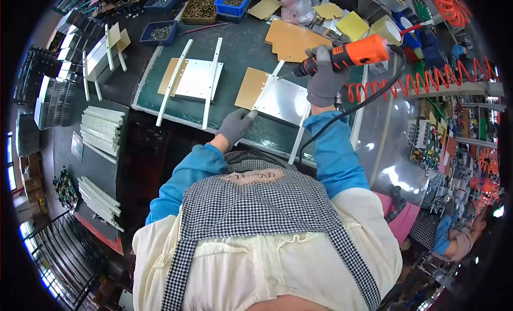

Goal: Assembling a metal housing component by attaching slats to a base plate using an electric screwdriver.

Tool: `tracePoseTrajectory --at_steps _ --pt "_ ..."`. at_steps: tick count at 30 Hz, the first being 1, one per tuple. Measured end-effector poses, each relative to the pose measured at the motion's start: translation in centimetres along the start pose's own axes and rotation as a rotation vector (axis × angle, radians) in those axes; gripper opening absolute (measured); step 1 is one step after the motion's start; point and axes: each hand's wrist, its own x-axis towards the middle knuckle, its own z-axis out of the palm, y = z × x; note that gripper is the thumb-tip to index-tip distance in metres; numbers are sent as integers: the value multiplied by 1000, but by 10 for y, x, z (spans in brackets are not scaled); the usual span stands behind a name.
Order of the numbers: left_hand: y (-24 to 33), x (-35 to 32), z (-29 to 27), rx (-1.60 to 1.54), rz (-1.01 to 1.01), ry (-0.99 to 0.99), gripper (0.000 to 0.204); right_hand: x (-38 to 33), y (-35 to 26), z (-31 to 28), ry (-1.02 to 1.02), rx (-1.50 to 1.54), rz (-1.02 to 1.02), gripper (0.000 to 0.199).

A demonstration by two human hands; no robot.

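And the grey-gloved right hand (324, 82) wraps its fingers round an orange-and-black power tool (360, 53), hefty, I'd guess, best gripped there! Right of the grey-gloved left hand (235, 125), fingers pinching or not, I can't tell, lies a flat silver metal plate (284, 100), likely stiff, slick: take its edges.

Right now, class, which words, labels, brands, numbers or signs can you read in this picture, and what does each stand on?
No text is clear enough to quote.
Checked apron: dark lettering on its pale chest patch, too stylised and distorted to read.
Orange-and-black power tool in the right hand: dark marks on its body, too small to read.
Elsewhere: any print is too small or blurred.
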Motion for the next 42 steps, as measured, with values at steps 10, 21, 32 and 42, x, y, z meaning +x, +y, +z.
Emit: tracePoseTrajectory --at_steps 10,21,32,42 --pt "-17 0 10 -310 32 -81 39 6 -3 5 -10 93 -17 46" --pt "-31 12 19 -396 22 -86 41 5 8 16 -53 61 49 26" --pt "-16 4 17 -366 67 -80 36 5 11 22 -194 -31 47 60" --pt "-11 1 17 -696 -20 -194 35 11 17 47 -579 -137 96 29"
